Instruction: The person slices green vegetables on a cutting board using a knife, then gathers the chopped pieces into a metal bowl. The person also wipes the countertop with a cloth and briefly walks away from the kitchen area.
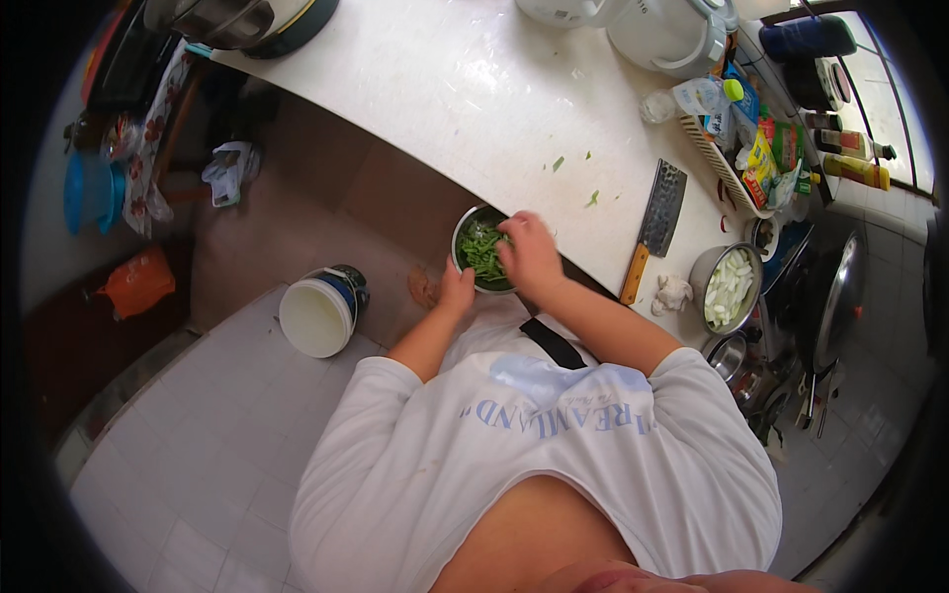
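My left hand (pixel 457 287) grips the near left rim of a small metal bowl (pixel 457 236), held at the counter's front edge. Chopped green vegetables (pixel 482 253) lie inside it. Over the bowl's right side is my right hand (pixel 532 256), slightly blurred, its fingers bent down at the greens. Whether those fingers pinch any pieces is hidden. To the right, a cleaver (pixel 662 211) with a wooden handle rests flat on the white counter (pixel 460 96). Beside its handle are a crumpled whitish cloth or paper (pixel 672 294) and a metal bowl (pixel 695 280) of cut pale vegetable pieces (pixel 730 289).
Green scraps (pixel 557 163) dot the counter. A plastic basket (pixel 718 169) of packets and a white electric kettle (pixel 660 37) stand at the back right. A wok lid (pixel 834 304) is at far right. Down on the floor, left of me, stands a white bucket (pixel 315 319).
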Motion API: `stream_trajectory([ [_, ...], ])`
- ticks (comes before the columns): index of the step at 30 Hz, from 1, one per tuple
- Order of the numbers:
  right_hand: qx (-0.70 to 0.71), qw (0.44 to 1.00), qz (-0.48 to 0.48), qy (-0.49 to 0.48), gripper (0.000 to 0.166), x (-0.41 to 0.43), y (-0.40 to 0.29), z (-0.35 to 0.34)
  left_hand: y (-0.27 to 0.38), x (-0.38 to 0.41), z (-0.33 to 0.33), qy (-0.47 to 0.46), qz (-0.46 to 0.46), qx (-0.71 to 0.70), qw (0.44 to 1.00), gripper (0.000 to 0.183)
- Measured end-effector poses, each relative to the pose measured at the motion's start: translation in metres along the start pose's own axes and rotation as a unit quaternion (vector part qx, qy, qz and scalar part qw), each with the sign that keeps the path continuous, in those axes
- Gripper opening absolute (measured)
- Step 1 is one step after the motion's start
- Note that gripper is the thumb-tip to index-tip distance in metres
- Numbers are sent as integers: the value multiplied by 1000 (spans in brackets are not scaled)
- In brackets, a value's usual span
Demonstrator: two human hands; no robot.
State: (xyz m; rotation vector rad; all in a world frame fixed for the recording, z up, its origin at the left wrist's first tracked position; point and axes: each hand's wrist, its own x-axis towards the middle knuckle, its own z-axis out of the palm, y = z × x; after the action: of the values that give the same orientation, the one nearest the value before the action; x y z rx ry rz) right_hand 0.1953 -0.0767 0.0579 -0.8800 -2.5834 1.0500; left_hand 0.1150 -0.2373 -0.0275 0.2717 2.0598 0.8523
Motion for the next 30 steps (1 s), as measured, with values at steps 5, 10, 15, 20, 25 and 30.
stream_trajectory([
  [5, -123, 971, 112, 171, 26, 35, 93, -50, -37, 13, 11, -3, 14, -7, 1000, 54],
  [10, -138, 981, 96, 100, 20, 7, 109, -26, -36, 9, 14, -9, 46, -72, 996, 52],
  [15, 38, 997, 63, -38, 31, -40, 13, 11, 0, -5, 0, -25, 2, -39, 999, 50],
  [20, -44, 985, 103, 133, 34, 42, 67, -20, -41, 11, 13, -9, 35, -82, 996, 47],
  [25, -81, 946, 293, 113, 34, 118, 81, -58, -63, 22, 18, 7, 26, -59, 998, 47],
  [30, -208, 974, 87, 2, 16, 81, 47, 8, -68, 23, 16, 17, 19, -41, 999, 47],
])
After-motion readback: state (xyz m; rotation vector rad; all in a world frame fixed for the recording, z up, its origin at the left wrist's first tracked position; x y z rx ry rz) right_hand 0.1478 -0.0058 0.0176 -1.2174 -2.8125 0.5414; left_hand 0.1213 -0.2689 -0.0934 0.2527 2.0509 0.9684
